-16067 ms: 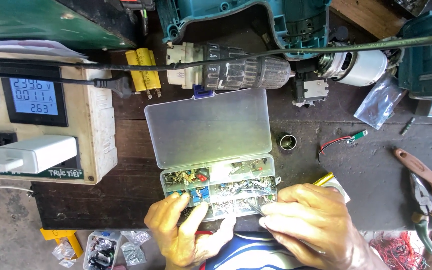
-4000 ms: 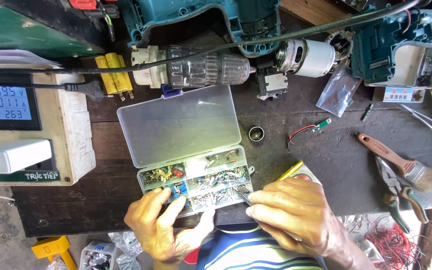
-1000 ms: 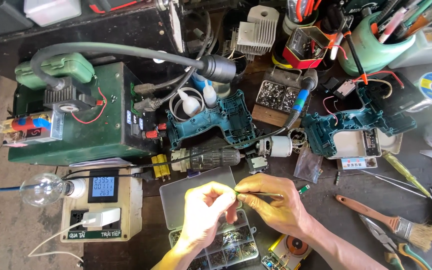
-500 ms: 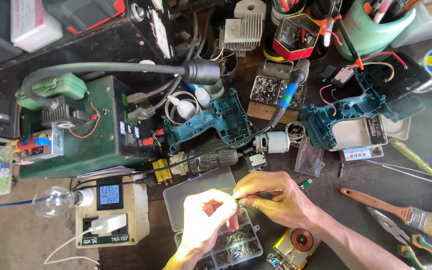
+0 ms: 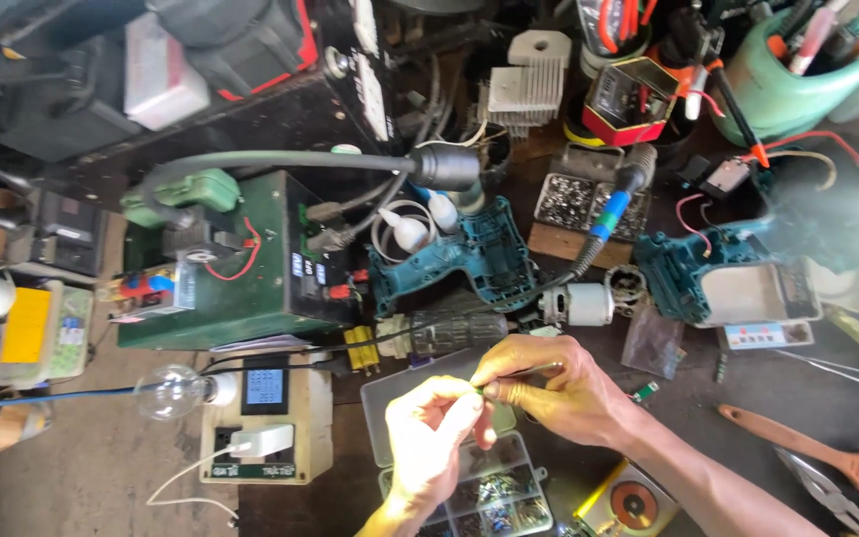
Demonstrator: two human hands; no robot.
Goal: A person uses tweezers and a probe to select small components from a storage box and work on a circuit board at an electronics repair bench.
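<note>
Far left on the table, the clear bulb (image 5: 171,391) sat beside the meter box (image 5: 265,418). Our left hand (image 5: 429,438) had lifted off the clear parts box (image 5: 469,467), fingertips pinched on a tiny part too small to name. Our right hand (image 5: 549,388) met it, pinching slim tweezers (image 5: 529,372): sorting over, fitting underway, we'd judge.

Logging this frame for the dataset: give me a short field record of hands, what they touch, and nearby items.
left hand: raised over the parts box, fingertips meeting the right hand's
right hand: pinching a thin tool, tweezers or probe, cannot tell
item between fingertips: too small to tell
behind hands: drill chuck and motor, teal drill shell
left of box: power meter, light bulb
</note>
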